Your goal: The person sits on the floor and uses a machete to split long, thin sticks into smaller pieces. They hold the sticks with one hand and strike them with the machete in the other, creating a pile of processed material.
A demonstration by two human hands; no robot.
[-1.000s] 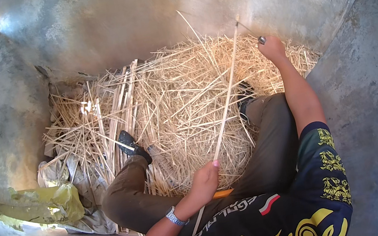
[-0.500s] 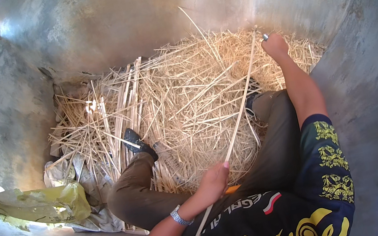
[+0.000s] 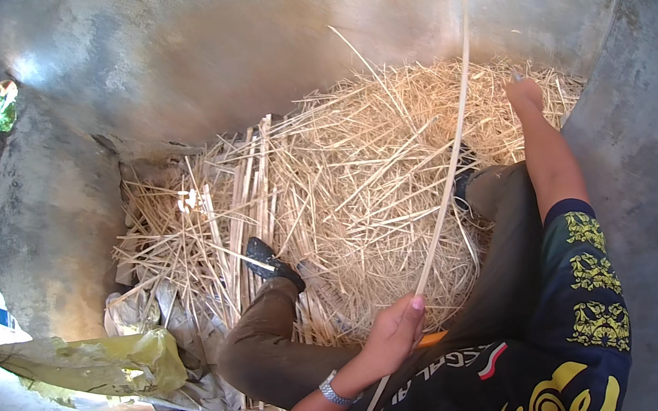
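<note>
A long, pale bamboo strip (image 3: 457, 136) runs slantwise from beside my body up across the far wall, slightly bowed. My left hand (image 3: 396, 337) is closed around its lower part, thumb along the strip. Farther off to the right, my right hand (image 3: 526, 97) is closed on a small tool with a metal end (image 3: 516, 76); its handle is hidden in the fist, and whether it is a knife I cannot tell. The right hand is apart from the strip. Below the strip lies a thick heap of bamboo shavings (image 3: 353, 193), spread around my legs.
Grey walls (image 3: 274, 32) close in around me. Split bamboo slats (image 3: 253, 166) lie left of the shavings. A yellowish plastic sheet (image 3: 133, 360) and pale crumpled sacking (image 3: 199, 362) are at the left. My dark shoe (image 3: 270, 260) rests by the slats.
The strip's far end has risen up against the wall and swung right. My right hand has moved right and away from the strip with the tool. The whole view has shifted slightly.
</note>
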